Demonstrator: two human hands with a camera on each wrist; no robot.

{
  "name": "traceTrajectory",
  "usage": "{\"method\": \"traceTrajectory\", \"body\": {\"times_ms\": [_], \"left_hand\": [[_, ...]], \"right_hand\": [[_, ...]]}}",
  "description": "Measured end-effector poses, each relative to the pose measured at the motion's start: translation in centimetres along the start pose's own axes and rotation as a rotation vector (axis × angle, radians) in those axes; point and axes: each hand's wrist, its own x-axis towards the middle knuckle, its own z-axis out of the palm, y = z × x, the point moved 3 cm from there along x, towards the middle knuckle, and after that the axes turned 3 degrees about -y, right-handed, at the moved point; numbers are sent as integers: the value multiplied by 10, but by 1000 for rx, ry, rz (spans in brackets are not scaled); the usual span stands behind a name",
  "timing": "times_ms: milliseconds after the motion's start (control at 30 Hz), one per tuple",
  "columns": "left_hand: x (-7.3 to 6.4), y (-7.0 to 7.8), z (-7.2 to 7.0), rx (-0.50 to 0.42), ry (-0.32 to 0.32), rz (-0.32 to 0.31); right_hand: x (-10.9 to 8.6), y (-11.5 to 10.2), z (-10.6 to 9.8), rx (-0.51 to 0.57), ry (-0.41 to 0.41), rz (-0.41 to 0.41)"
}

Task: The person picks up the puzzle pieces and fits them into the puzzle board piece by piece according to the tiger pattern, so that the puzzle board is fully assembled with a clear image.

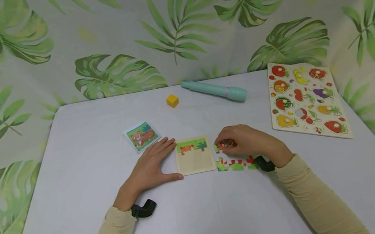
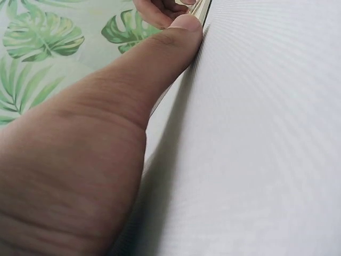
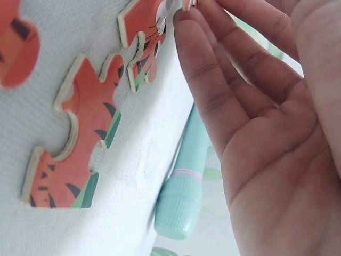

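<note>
My left hand (image 1: 151, 164) rests straight-fingered against wooden tray (image 1: 196, 164); my right hand (image 1: 244, 140) pinches puzzle piece (image 3: 186, 5); mid-filling, I judge; next calls for fitting below top row (image 1: 187, 148).

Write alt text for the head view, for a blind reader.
A person's left-hand grip rests spread at the left edge of a partly filled wooden puzzle tray, the right-hand grip curled over loose pieces beside it. On the white table beyond lie a picture card, yellow block, teal tube and fruit board.
</note>
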Motion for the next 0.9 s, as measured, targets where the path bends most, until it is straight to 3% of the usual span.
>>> {"method": "traceTrajectory", "body": {"times_ms": [900], "left_hand": [[0,0,0,-1,0,-2]], "right_hand": [[8,-13,-4,10,6,-53]]}}
